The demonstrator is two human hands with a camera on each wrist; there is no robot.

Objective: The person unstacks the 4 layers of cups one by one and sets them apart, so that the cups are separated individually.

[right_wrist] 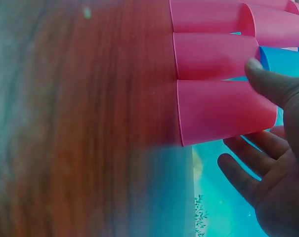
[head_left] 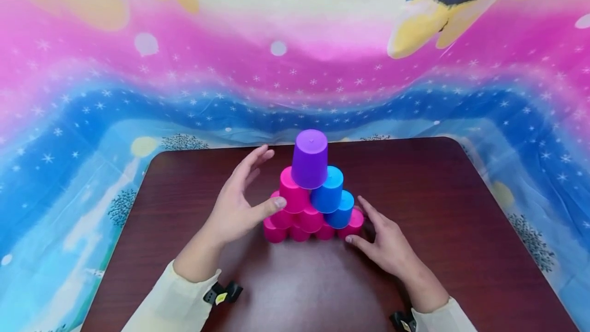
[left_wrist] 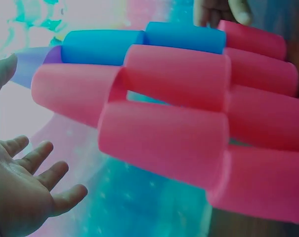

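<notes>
Upside-down plastic cups stand stacked as a pyramid on the table. On top is a purple cup [head_left: 310, 160], resting across a pink cup [head_left: 293, 193] and a blue cup [head_left: 328, 193]. Below these come two pink cups and another blue cup [head_left: 341, 212], over a bottom row of several pink cups. To the left of the stack is my left hand [head_left: 232, 206], fingers spread and holding nothing, its thumb in front of the pink cups. My right hand [head_left: 387, 242] lies beside the bottom right pink cup [right_wrist: 226, 111], fingers loosely extended; whether it touches the cup I cannot tell.
The dark wooden table [head_left: 461, 219] has rounded far corners. Right behind it hangs a patterned cloth [head_left: 221, 81] in pink and blue, which also runs down both sides. A black strap [head_left: 223, 292] is on the left wrist.
</notes>
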